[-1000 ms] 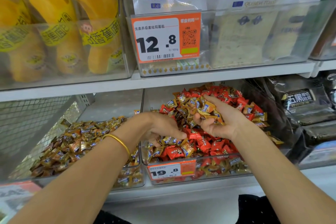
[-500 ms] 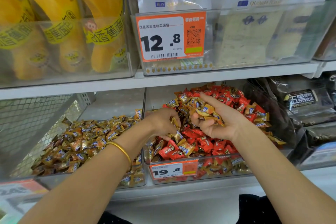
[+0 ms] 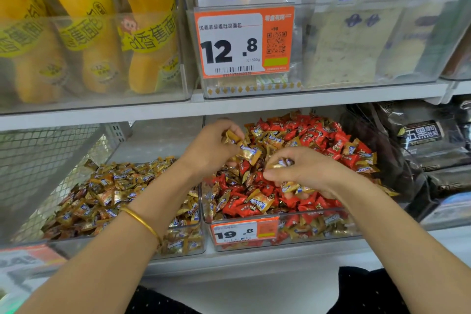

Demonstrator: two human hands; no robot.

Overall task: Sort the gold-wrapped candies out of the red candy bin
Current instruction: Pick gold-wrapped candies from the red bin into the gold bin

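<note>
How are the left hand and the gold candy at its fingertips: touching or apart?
Touching. The head view shows the left hand holding the gold candy in its curled fingers, with no gap.

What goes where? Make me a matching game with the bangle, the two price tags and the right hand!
Things
1. bangle
2. 19.8 tag
3. 12.8 tag
4. right hand

Places
A. up on the top shelf
B. over the red bin, holding gold candies
C. round the left wrist
D. on the red bin's front

Pairs: 1-C, 2-D, 3-A, 4-B
</note>
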